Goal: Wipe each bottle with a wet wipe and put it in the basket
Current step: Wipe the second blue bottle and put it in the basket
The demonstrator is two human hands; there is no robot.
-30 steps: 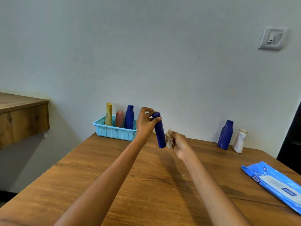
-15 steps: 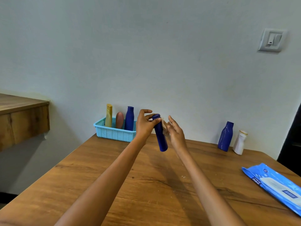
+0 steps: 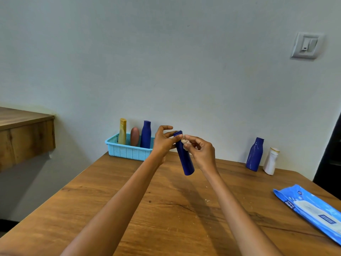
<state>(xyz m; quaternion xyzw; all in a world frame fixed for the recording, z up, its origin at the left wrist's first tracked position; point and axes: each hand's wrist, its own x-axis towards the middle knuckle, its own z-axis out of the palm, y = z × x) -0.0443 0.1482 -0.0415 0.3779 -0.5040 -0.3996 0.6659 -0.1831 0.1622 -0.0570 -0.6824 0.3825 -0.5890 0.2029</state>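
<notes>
Pale wall behind, wooden desk [image 3: 166,209] below. I'm mid-wipe on the tall blue bottle [image 3: 184,156], held tilted above the desk. My left hand [image 3: 163,143] pinches it near the cap between thumb and fingers; my right hand [image 3: 200,152] pinches the crumpled wet wipe [image 3: 184,143] against its upper side. Next, I judge, comes rubbing down its length, then carrying it left to the basket [image 3: 127,151], where three bottles stand. Two bottles [image 3: 255,155] wait by the wall, well apart.
</notes>
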